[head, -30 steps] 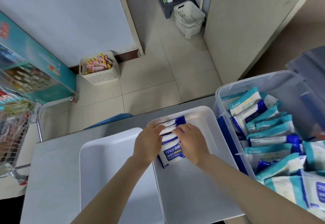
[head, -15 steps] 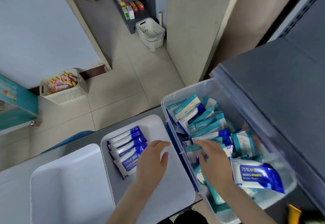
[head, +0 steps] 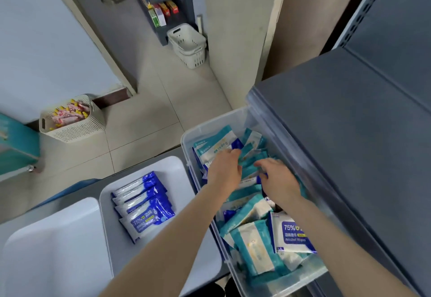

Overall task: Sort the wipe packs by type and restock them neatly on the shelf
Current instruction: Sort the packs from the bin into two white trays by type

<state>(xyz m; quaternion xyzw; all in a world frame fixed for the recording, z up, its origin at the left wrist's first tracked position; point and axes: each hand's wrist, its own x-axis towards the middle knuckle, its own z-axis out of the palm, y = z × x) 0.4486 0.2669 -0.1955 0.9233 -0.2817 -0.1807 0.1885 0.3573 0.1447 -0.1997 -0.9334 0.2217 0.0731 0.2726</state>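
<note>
A row of blue-and-white 75% alcohol wipe packs (head: 143,205) lies overlapped and slanted in the white tray (head: 177,166), apart to the left of the left hand (head: 225,168). Teal-and-white wipe packs (head: 254,245) lie jumbled in the clear bin (head: 186,138) under both hands. One more blue alcohol pack (head: 292,236) lies face up near the wrist side of the right hand (head: 278,179).

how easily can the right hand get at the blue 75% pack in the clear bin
Probably yes: the blue 75% pack lies uncovered on top of the teal packs, beside the right forearm; the right hand only needs to draw back.
</note>
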